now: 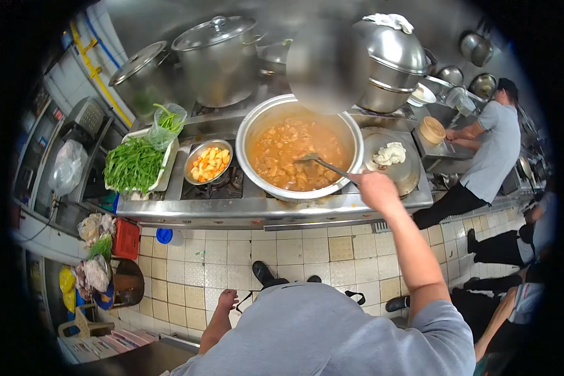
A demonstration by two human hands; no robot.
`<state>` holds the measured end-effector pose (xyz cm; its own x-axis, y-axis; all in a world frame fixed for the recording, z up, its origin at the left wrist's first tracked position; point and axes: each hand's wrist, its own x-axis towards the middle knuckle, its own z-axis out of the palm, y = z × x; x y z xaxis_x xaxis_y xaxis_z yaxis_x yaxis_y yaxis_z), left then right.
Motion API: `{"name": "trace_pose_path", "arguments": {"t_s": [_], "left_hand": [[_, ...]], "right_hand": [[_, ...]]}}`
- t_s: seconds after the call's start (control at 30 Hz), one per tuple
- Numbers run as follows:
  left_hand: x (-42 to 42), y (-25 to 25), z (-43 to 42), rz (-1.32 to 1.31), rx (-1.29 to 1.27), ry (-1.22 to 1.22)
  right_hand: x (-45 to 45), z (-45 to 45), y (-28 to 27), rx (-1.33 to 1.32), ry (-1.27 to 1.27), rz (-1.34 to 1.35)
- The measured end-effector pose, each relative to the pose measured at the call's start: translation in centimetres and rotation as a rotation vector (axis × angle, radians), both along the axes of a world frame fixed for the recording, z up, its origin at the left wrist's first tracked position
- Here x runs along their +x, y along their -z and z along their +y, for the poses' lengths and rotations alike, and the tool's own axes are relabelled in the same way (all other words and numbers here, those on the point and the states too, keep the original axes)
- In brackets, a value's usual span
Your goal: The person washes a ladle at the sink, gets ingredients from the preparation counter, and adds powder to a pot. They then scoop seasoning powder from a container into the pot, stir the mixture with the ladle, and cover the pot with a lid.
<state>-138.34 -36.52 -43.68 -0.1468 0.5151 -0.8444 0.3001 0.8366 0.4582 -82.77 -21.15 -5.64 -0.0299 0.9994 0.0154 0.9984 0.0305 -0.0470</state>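
Observation:
My right hand [377, 190] is closed around the handle of a long metal spatula [332, 168]. Its blade dips into an orange-brown stew [288, 147] with chunks of meat, inside a wide metal pot [245, 164] on the stove. Away from the stove, my left hand [227, 299] hangs low at my side with loosely bent fingers and no visible object in it; a black strap loops close by. Left of the pot, a metal bowl [190, 170] holds orange and yellow chunks. A crumpled white cloth [390, 154] lies on a round metal lid [407, 178] to the right.
Leafy greens [135, 164] fill a white tray [170, 164] at the left. Tall lidded pots [218, 72] and a domed steamer [391, 62] stand behind. A co-worker [495, 135] works at the right near a bamboo steamer [432, 130]. A red crate [126, 239] sits on the floor.

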Motion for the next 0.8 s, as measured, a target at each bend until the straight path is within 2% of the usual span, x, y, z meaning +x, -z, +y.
{"name": "trace_pose_path", "arguments": {"t_s": [0.07, 0.1, 0.13, 0.2, 0.23, 0.27, 0.3, 0.33, 0.37, 0.4, 0.43, 0.47, 0.5, 0.53, 0.57, 0.6, 0.63, 0.67, 0.8], "left_hand": [[0.1, 0.1, 1.8, -0.090, 0.087, -0.039], [0.0, 0.4, 2.6, -0.111, 0.096, -0.079], [0.1, 1.1, 3.5, -0.147, 0.091, -0.078], [1.3, 0.6, 4.9, -0.187, 0.222, 0.056], [1.4, 1.4, 5.5, -0.219, 0.204, 0.075], [1.3, 2.4, 5.9, -0.251, 0.186, 0.095], [1.0, 4.2, 6.1, -0.261, 0.229, 0.102], [1.2, 4.8, 6.1, -0.271, 0.271, 0.109], [2.2, 4.0, 6.1, -0.282, 0.314, 0.117], [1.9, 4.0, 6.3, -0.199, 0.297, 0.296], [1.2, 4.4, 6.5, -0.118, 0.289, 0.476], [-0.4, 4.6, 6.4, -0.100, 0.554, 0.816], [-0.1, 3.6, 5.1, -0.253, 0.306, 0.318], [0.7, 2.2, 5.5, -0.004, 0.070, 0.358], [1.3, 0.6, 6.1, -0.005, 0.084, 0.304], [1.4, 1.0, 6.3, -0.047, 0.054, 0.145], [1.5, 0.6, 6.4, -0.043, 0.064, 0.124], [1.6, 0.2, 6.8, -0.035, 0.071, 0.097], [1.7, -1.0, 7.4, -0.060, 0.103, 0.048]], "right_hand": [[-0.3, 1.3, 3.8, -0.035, 0.075, 0.079], [0.6, 2.0, 6.7, -0.027, 0.030, 0.101], [-0.1, 1.6, 5.7, -0.180, 0.138, 0.134], [0.2, -0.3, 7.3, 0.045, 0.142, 0.183], [-0.7, -2.4, 4.3, 0.112, 0.129, 0.329], [-1.3, -3.5, 3.1, 0.082, 0.204, 0.366], [-1.8, -3.9, 4.2, 0.107, 0.254, 0.484], [-2.5, -4.0, 5.2, 0.112, 0.266, 0.494], [-3.0, -4.0, 6.9, 0.219, 0.251, 0.689], [-3.6, -3.6, 9.2, 0.321, 0.218, 0.889], [-4.2, -2.9, 13.1, 0.361, 0.250, 0.958], [-4.3, -2.7, 15.4, 0.237, 0.260, 1.096], [-4.8, -2.9, 15.7, 0.265, 0.257, 1.177], [-4.7, -2.7, 16.3, 0.275, 0.226, 1.252], [-5.0, -3.1, 15.8, 0.267, 0.245, 1.241], [-5.2, -3.8, 13.7, 0.129, 0.333, 1.425], [-5.4, -4.6, 11.4, 0.000, 0.448, 1.595], [-5.6, -4.8, 10.1, -0.023, 0.444, 1.842], [-5.9, -5.1, 6.9, 0.007, 0.396, 1.885]]}}
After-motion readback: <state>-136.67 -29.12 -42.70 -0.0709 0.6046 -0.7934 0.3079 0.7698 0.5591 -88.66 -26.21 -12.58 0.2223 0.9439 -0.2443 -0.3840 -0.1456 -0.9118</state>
